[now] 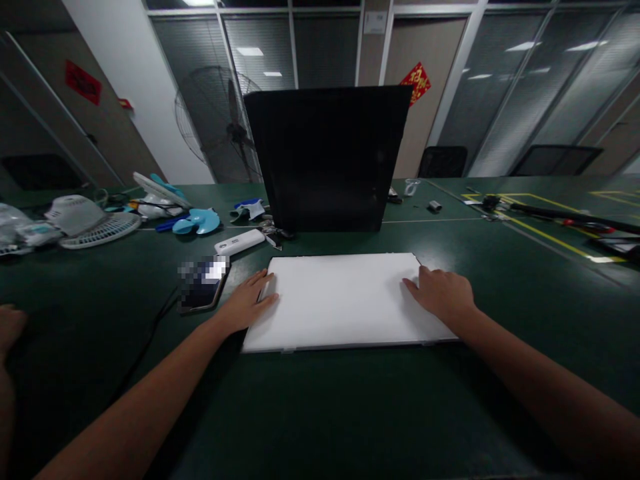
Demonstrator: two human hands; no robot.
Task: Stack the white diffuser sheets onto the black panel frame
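Observation:
A thin white rectangular panel lies flat on the green table in front of me. My left hand is at its left edge, with the thumb resting on the white face and the fingers along the side. At the right edge, my right hand grips in the same way, thumb on top and the other fingers curled past the edge, their tips hidden. Beyond the panel, a large black panel stands upright, leaning slightly. A phone, partly blurred out, lies left of my left hand.
A white power bank and keys lie behind the phone. Farther left are blue fan blades and white fan parts. Yellow tape marks the right side. Another person's hand shows at the far left.

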